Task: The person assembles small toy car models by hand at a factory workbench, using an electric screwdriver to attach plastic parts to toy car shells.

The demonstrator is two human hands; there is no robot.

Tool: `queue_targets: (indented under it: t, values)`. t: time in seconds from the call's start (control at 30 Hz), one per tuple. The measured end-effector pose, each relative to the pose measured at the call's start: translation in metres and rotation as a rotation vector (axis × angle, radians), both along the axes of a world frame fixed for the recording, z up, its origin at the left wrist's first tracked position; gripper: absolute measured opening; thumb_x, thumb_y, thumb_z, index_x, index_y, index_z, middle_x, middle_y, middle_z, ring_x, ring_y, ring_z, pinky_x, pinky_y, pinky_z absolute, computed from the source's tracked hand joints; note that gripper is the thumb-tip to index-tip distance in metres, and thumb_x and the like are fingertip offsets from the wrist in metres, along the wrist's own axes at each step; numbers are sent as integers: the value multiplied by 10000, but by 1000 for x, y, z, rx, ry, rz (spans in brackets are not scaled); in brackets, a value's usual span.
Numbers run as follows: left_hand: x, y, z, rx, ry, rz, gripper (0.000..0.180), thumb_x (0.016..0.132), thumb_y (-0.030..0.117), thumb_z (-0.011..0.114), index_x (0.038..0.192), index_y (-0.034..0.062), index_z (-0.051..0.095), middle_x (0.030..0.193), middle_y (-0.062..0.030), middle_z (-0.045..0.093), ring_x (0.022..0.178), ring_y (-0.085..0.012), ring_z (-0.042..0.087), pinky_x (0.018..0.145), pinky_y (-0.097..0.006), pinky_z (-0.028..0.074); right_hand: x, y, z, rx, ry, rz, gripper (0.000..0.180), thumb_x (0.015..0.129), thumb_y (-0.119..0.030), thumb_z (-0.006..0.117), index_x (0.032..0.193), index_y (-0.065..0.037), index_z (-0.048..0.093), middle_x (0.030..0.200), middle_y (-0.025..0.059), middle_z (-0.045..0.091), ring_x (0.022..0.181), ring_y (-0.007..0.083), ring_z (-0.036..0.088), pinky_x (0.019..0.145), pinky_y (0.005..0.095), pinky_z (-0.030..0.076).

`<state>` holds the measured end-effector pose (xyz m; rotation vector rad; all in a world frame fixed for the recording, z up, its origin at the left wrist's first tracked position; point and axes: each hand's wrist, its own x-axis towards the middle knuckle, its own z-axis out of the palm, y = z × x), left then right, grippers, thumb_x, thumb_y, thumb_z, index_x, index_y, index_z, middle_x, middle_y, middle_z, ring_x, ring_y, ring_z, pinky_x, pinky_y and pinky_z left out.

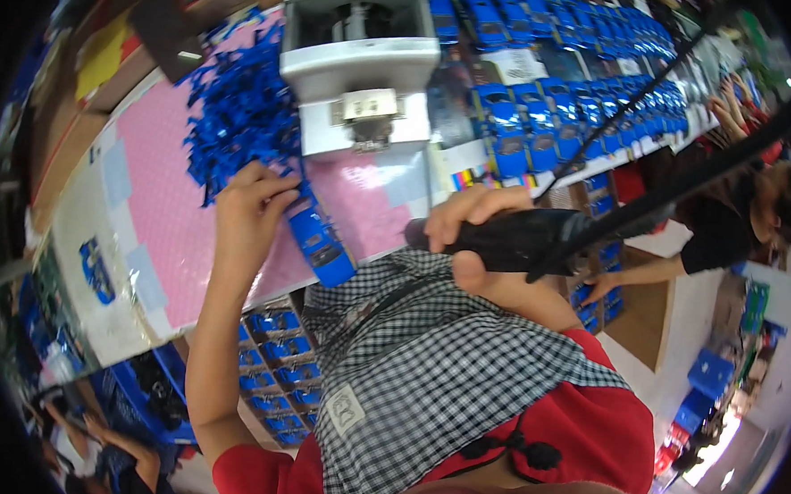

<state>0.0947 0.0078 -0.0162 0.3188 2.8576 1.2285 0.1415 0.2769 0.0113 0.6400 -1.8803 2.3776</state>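
My right hand (479,225) is wrapped round a black powered screwdriver (530,241) with a cable running off to the upper right. My left hand (253,199) has thumb and fingers drawn together at the near edge of a heap of small blue plastic parts (242,105). What sits between its fingertips, if anything, is too small to make out. Just right of those fingers, a blue toy car (321,246) lies near the table's front edge; whether the fingers touch it I cannot tell.
A white machine (360,66) stands behind the car on the pink-covered table (163,163). Rows of blue toy cars (536,120) fill the right side. Another blue car (96,270) lies far left. Partitioned boxes of cars (278,362) sit below. A co-worker (729,202) works at right.
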Motion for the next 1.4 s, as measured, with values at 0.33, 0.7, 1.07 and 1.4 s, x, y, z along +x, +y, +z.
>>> queue_targets:
  t: [0.33,0.7,1.07,1.4]
  values:
    - [-19,-8,-2,14,-103,-17,177,707,-2,701,880,23,722,706,-87,567,600,-167,526,544,-286,407,-15,-10,-10,27,163,149,445,777,-105,711,1054,-99,362,852,98,530,740,181,551,696,331,479]
    - [33,38,8,-425,75,41,485,738,193,727,1151,-12,580,1098,-133,506,961,-321,527,770,-389,489,-12,-8,-7,2,181,141,470,699,-14,754,1044,-63,439,872,132,589,794,224,594,728,353,497]
    - [66,44,-18,-460,156,67,583,706,-101,542,1277,-49,432,1317,-213,404,1106,-373,438,961,-401,405,-49,-28,31,2,360,121,493,787,-403,721,1012,-124,383,818,73,523,656,199,564,661,374,474]
    - [73,53,-3,2012,-1065,312,453,931,262,533,1273,-22,449,1144,-213,572,955,-283,621,771,-423,560,-112,-51,53,39,333,-79,347,903,-330,579,1042,-93,369,733,81,494,521,159,491,552,341,467]
